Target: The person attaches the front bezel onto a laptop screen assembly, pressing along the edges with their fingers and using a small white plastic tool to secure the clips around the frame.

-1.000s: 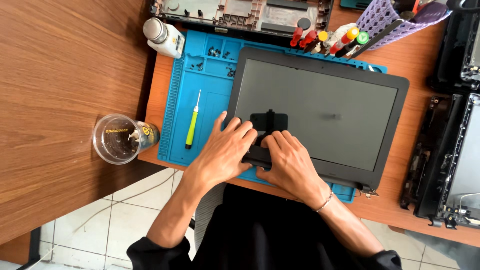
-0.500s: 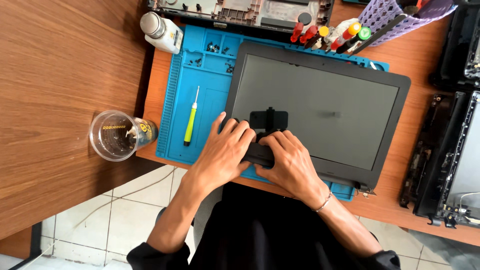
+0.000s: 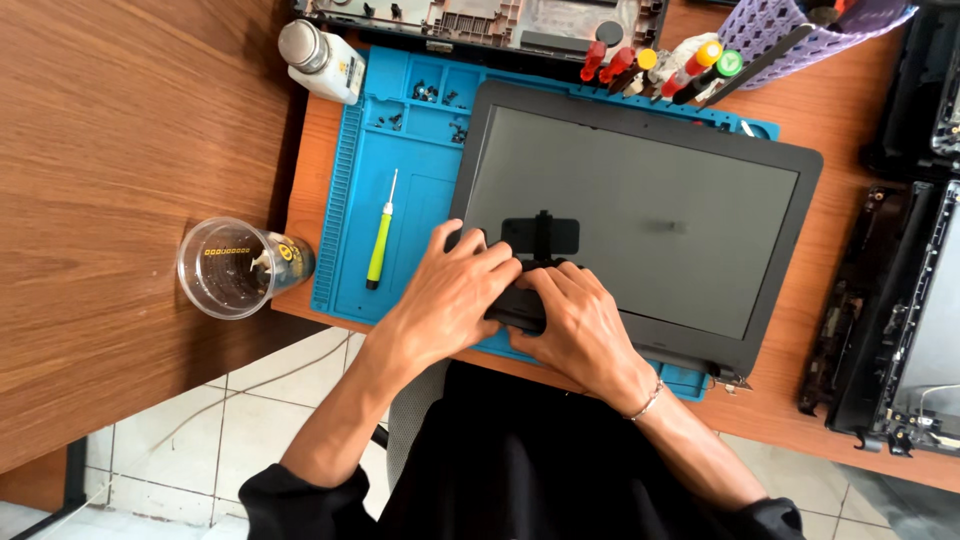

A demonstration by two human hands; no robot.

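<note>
the one camera sits on my head, looking almost straight down, close over my left hand (image 3: 447, 300), my right hand (image 3: 578, 325), the laptop screen (image 3: 640, 215) and the blue mat (image 3: 345, 200).

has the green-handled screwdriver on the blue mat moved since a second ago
No. The green-handled screwdriver lies at the same spot on the blue silicone work mat, left of the dark laptop screen panel; only the camera shifted.

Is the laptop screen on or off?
Off: the laptop screen is uniformly dark grey, showing only reflections. Both hands press its near edge.
</note>
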